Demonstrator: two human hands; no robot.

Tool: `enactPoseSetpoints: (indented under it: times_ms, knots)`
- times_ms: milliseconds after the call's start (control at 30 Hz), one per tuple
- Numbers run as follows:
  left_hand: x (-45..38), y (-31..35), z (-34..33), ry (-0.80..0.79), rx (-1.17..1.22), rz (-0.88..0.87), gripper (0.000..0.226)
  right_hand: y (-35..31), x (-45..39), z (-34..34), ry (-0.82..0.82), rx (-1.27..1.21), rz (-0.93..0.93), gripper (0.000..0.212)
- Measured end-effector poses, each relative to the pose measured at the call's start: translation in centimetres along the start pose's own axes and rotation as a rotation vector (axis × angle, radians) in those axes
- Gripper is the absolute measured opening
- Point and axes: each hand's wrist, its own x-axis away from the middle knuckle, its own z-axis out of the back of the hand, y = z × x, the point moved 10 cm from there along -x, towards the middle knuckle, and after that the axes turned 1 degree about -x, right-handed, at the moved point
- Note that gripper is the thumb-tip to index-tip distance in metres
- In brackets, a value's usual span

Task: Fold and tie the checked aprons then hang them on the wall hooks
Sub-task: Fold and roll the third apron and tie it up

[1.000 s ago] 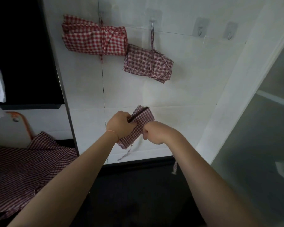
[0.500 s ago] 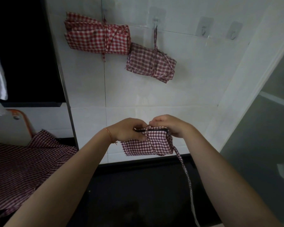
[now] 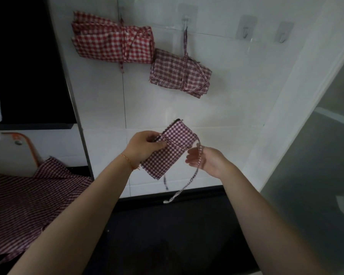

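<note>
My left hand (image 3: 145,145) grips a small folded maroon-checked apron (image 3: 168,151) by its left edge, held tilted in front of the white tiled wall. Its tie strap (image 3: 195,173) loops over the fingers of my right hand (image 3: 205,160), which holds it palm up to the right of the bundle; the strap's end dangles below. On the wall above, a tied red-checked apron (image 3: 111,42) and a tied maroon plaid apron (image 3: 179,74) hang from hooks. Two bare hooks (image 3: 245,28) (image 3: 284,33) sit to the right.
More maroon-checked cloth (image 3: 26,201) lies spread at the lower left, beside an orange-framed object (image 3: 28,143). A dark opening fills the upper left. A frosted glass panel (image 3: 316,165) stands at the right. The floor below is dark.
The bundle turned from hanging level under both hands to tilted in my left hand alone. My right hand came off its top edge and moved right, drawing the strap out.
</note>
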Motion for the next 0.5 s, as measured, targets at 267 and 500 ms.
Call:
enactPoseSetpoints:
  times_ms: [267,500]
  knots:
    - [-0.1,-4.4,1.2,0.203,0.122,0.232,0.023,-2.2,1.6,-2.8,-0.220,0.035,0.144,0.031]
    - [0.3,-4.7,-2.8,-0.179,0.685,0.260,0.033,1.6,3.2,-5.6,-0.493,0.140,-0.028,0.033]
